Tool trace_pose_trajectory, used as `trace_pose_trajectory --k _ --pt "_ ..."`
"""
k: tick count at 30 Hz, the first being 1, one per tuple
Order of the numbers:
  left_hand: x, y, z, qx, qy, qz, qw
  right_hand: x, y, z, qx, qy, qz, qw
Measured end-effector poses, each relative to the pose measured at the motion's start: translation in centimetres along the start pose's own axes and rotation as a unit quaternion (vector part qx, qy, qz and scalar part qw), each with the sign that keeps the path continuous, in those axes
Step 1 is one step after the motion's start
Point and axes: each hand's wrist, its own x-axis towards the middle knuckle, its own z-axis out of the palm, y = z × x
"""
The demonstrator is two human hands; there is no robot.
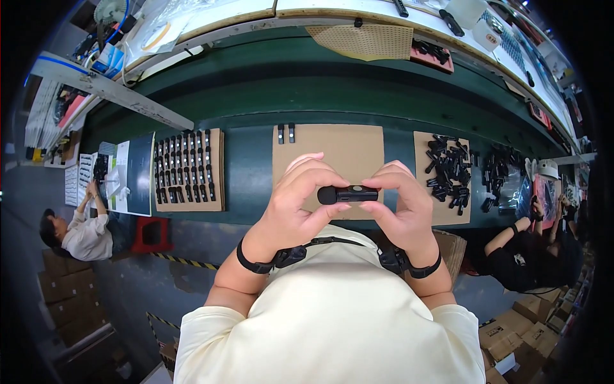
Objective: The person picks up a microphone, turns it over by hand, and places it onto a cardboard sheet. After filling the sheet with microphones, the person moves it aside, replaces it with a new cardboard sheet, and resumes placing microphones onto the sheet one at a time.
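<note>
A small black clip-on microphone (347, 194) with a round foam tip at its left end is held level in front of my chest. My left hand (296, 201) pinches it by the foam-tip end between thumb and fingers. At the other end, the thumb and fingers of my right hand (407, 203) grip its body. Beneath and beyond my hands lies a cardboard sheet (339, 150), partly covered by them. Two similar microphones (291, 133) stand side by side at its far left corner.
On the left, a cardboard stack (219, 192) bears several neat rows of microphones. To the right, a loose heap of microphones (448, 169) covers another cardboard sheet. People sit at both ends of the green table (246, 153). A raised shelf (256, 22) runs along the far side.
</note>
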Motion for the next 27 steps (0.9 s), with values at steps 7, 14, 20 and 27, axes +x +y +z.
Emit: trace_pose_trajectory --k 7,14,20,27 --pt "-0.8 -0.6 0.6 -0.142 0.012 -0.105 0.984 -0.1 0.1 0.6 -0.025 0.016 -0.044 0.999" --pt "-0.5 -1.5 0.6 -0.442 0.04 -0.209 0.872 0.1 0.0 1.5 -0.077 -0.005 -0.058 0.995" --pt "-2.1 -3.4 1.0 -0.556 0.043 -0.284 0.78 1.5 1.5 1.6 0.043 -0.013 0.117 0.992" --pt "-4.7 -6.5 1.4 -0.448 0.037 -0.325 0.832 3.2 5.5 3.4 0.125 -0.12 0.194 0.966"
